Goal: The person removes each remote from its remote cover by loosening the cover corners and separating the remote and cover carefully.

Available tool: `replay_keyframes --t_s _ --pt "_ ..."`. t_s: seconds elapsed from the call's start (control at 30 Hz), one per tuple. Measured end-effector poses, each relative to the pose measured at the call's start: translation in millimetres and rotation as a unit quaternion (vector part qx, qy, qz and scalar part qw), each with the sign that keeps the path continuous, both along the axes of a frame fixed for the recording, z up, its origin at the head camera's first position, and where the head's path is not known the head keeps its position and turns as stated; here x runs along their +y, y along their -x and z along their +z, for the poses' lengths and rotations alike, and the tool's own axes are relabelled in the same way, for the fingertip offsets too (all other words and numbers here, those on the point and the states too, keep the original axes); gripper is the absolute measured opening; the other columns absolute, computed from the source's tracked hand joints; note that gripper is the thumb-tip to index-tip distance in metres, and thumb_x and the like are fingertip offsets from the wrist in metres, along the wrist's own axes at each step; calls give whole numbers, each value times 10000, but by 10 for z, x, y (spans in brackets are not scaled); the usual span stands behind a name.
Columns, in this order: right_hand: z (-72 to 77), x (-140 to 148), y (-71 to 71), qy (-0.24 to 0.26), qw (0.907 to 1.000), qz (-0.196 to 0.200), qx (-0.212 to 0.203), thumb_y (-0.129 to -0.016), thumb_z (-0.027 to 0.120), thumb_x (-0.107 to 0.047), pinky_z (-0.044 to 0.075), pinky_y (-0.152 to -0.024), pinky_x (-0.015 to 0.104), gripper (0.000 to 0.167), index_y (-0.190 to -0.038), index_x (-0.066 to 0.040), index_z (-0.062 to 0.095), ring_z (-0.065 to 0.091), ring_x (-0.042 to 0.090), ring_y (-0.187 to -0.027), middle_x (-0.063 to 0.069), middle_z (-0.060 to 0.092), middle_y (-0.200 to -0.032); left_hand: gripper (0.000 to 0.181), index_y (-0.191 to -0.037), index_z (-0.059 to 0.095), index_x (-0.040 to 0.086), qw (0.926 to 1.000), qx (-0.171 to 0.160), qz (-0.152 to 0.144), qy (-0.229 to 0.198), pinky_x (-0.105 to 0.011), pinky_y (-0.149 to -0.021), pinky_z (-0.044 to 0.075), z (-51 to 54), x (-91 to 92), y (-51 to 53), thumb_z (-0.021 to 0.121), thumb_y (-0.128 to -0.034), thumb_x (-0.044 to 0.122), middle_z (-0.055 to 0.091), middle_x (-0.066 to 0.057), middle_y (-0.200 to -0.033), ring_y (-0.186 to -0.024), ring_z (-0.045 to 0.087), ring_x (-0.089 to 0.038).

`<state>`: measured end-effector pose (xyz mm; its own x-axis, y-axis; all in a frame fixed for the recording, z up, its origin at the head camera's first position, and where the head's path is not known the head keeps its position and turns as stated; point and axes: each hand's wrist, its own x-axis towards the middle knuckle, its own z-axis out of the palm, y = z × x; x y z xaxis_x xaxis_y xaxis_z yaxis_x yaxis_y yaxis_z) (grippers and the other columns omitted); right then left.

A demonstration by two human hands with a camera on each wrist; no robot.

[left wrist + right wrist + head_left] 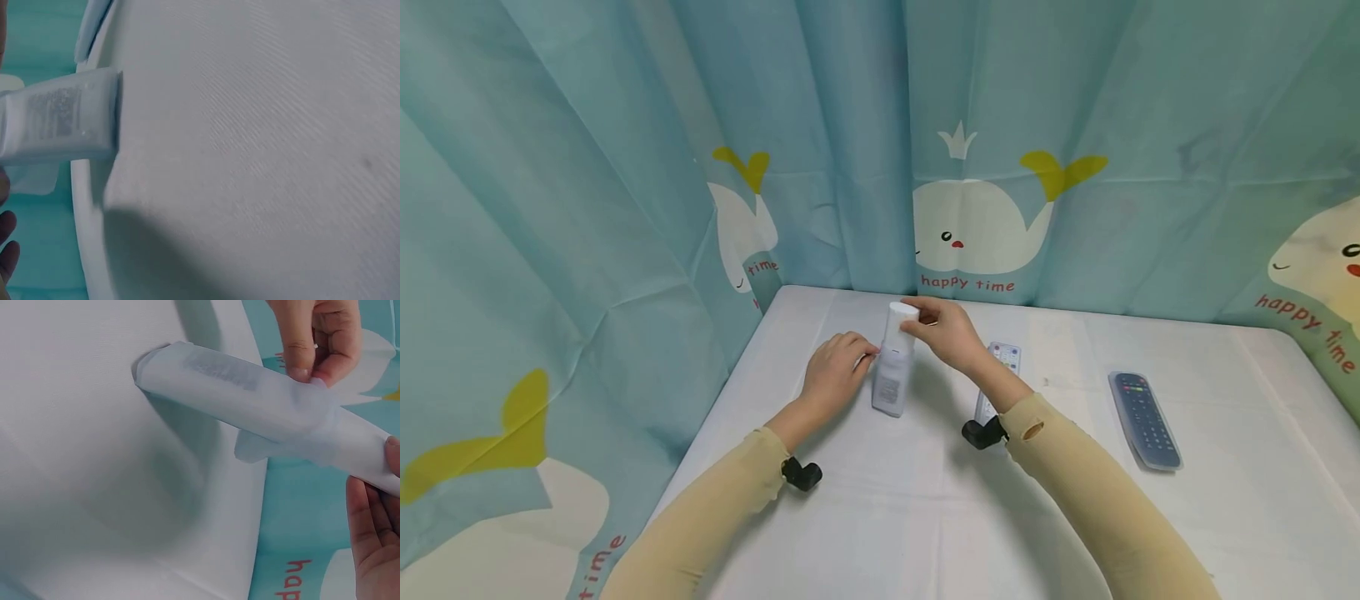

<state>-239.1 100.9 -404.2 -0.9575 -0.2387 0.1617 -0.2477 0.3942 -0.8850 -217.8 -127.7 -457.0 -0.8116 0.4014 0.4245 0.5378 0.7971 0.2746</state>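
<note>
While pinching the upper end of a long white stick [899,327] between thumb and fingers of the right hand [951,335], nips the side of its cloudy sleeve [891,383] with the left hand [837,368], presumably to stop both slipping together. Held steeply over the far, left-of-middle part of the table [880,508], perhaps resting on its lower end. Leaves a pale remote [1006,357] lying partly hidden to the right, and a dark remote [1146,421] well apart, farther right.
</note>
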Motion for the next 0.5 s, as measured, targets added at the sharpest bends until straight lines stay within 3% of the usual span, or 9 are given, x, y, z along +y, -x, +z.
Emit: replay_keyframes --t_s 0.27,0.5 --pt "-20 -9 3 108 9999 32 54 -972 732 -176 539 -792 365 408 -1363 -85 660 640 250 -1047 101 709 -1147 74 -1039 756 161 9994 -143 -193 264 -373 -806 533 -32 -55 -20 730 -970 159 696 27 -1037 -948 632 -200" --pt "-23 -25 10 135 9998 98 70 -974 733 -189 543 -798 373 394 -1351 -92 670 639 240 -1039 84 708 -1153 62 -1033 741 163 9973 -582 -249 361 -364 -801 538 -102 -105 -51 722 -975 170 687 44 -1039 -957 632 -175"
